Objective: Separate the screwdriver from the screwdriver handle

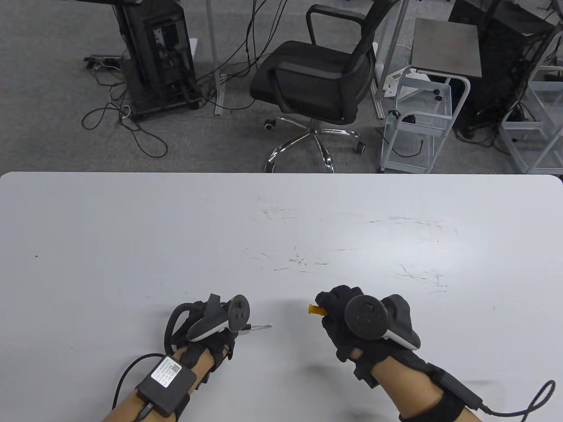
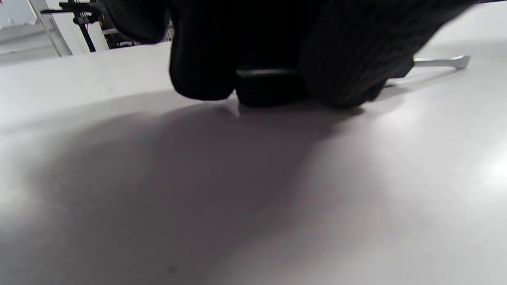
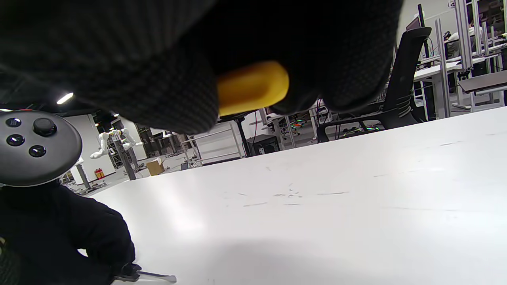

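The screwdriver is in two parts with a gap between them. My left hand (image 1: 215, 336) rests low on the white table (image 1: 281, 220) and holds the black end of the metal shaft (image 1: 260, 326), whose flat tip points right. In the left wrist view the fingers (image 2: 340, 67) close around the black end (image 2: 269, 85) on the table, and the tip (image 2: 441, 62) sticks out. My right hand (image 1: 341, 318) grips the yellow handle (image 1: 317, 311) above the table, its end pointing left. The handle (image 3: 251, 87) pokes out between the fingers in the right wrist view, where the shaft (image 3: 157, 275) shows too.
The table's far edge runs across the middle of the table view. Beyond it stand a black office chair (image 1: 316, 79), a white cart (image 1: 418, 114) and computer towers with cables on the floor. Faint scuff marks (image 1: 303, 261) lie mid-table.
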A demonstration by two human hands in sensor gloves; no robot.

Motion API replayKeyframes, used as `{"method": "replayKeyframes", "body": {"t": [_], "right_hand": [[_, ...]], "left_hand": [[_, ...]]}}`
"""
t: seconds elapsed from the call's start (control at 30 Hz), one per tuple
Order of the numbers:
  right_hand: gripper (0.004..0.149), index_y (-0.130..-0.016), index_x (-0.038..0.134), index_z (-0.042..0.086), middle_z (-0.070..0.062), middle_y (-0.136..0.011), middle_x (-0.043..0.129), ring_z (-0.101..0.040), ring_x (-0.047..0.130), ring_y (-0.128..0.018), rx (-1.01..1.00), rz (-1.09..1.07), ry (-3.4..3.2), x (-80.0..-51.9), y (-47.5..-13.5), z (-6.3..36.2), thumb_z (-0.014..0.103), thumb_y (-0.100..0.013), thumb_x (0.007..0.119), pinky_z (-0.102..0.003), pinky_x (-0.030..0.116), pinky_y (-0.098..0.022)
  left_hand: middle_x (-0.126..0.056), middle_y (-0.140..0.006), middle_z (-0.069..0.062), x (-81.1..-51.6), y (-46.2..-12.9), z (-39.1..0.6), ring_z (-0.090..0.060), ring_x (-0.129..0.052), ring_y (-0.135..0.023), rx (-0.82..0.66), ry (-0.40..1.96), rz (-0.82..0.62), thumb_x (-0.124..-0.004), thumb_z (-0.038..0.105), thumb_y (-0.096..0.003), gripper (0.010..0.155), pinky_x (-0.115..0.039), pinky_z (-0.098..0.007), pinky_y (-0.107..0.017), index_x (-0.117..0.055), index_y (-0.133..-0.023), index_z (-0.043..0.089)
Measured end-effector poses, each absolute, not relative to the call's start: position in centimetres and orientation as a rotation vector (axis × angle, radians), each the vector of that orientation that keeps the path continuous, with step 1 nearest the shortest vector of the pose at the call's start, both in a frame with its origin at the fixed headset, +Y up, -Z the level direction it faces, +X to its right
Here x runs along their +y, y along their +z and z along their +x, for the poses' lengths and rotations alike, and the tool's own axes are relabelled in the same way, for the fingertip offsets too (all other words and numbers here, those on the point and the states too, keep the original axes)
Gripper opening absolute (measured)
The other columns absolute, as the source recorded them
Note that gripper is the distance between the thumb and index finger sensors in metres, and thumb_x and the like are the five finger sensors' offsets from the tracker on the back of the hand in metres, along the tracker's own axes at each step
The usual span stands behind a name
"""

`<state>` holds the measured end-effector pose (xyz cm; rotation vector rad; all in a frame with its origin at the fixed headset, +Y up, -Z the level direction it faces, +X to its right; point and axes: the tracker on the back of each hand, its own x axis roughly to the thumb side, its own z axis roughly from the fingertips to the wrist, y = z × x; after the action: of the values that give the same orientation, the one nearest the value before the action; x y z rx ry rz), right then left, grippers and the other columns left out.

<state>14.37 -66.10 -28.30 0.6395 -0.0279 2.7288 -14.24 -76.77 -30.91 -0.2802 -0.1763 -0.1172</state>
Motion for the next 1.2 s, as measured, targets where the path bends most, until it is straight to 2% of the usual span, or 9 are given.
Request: {"method": "replayKeyframes", "body": {"t": [0.63, 0.73, 0.8, 0.9, 1.07, 1.2], "right_hand": [[0.050, -0.097, 0.074, 0.016, -0.008, -0.094, 0.072, -0.040, 0.082, -0.077, -0.048, 0.624, 2.717, -66.0, -28.4, 14.7, 0.029, -0.052, 0.093, -0.054, 0.078, -0.060], [0.050, -0.097, 0.074, 0.016, -0.008, -0.094, 0.071, -0.040, 0.082, -0.077, -0.056, 0.620, 2.712, -66.0, -28.5, 14.8, 0.029, -0.052, 0.093, -0.054, 0.078, -0.060], [0.050, -0.097, 0.074, 0.017, -0.007, -0.095, 0.071, -0.040, 0.081, -0.077, -0.067, 0.610, 2.708, -66.1, -28.7, 14.9, 0.029, -0.052, 0.093, -0.055, 0.078, -0.060], [0.050, -0.097, 0.072, 0.018, -0.006, -0.096, 0.070, -0.040, 0.079, -0.080, -0.046, 0.580, 2.729, -66.8, -29.1, 15.2, 0.030, -0.053, 0.092, -0.056, 0.075, -0.062], [0.050, -0.097, 0.073, 0.022, -0.004, -0.100, 0.064, -0.041, 0.071, -0.087, 0.032, 0.520, 2.781, -69.0, -30.0, 15.4, 0.031, -0.053, 0.092, -0.058, 0.069, -0.064], [0.049, -0.097, 0.073, 0.023, -0.003, -0.097, 0.066, -0.041, 0.074, -0.085, 0.118, 0.484, 2.817, -70.8, -30.7, 15.2, 0.031, -0.053, 0.092, -0.059, 0.069, -0.063]], "left_hand": [[-0.084, -0.087, 0.003, -76.6, -30.8, -14.2, -0.031, -0.088, -0.078, -0.173, -0.122, -0.288, -0.090, 0.043, -0.0431, 0.048, -0.059, -0.057, -0.074, -0.081, -0.089, 0.031], [-0.080, -0.094, 0.001, -76.2, -30.9, -14.4, -0.033, -0.084, -0.084, -0.159, -0.102, -0.338, -0.091, 0.047, -0.0420, 0.058, -0.056, -0.058, -0.076, -0.076, -0.096, 0.032], [-0.077, -0.098, 0.001, -75.2, -30.8, -14.8, -0.034, -0.082, -0.089, -0.146, -0.072, -0.345, -0.090, 0.051, -0.0413, 0.064, -0.052, -0.060, -0.078, -0.072, -0.100, 0.033], [-0.071, -0.104, 0.000, -72.9, -30.4, -15.7, -0.036, -0.077, -0.096, -0.134, 0.025, -0.266, -0.086, 0.058, -0.0409, 0.069, -0.048, -0.061, -0.078, -0.068, -0.102, 0.033], [-0.050, -0.115, 0.002, -69.4, -29.1, -16.8, -0.039, -0.054, -0.111, -0.149, 0.213, -0.161, -0.082, 0.063, -0.0404, 0.080, -0.043, -0.063, -0.079, -0.053, -0.108, 0.034], [-0.035, -0.119, 0.003, -67.6, -28.1, -17.0, -0.040, -0.038, -0.116, -0.170, 0.319, -0.072, -0.079, 0.069, -0.0398, 0.088, -0.037, -0.064, -0.080, -0.039, -0.111, 0.036]]}}
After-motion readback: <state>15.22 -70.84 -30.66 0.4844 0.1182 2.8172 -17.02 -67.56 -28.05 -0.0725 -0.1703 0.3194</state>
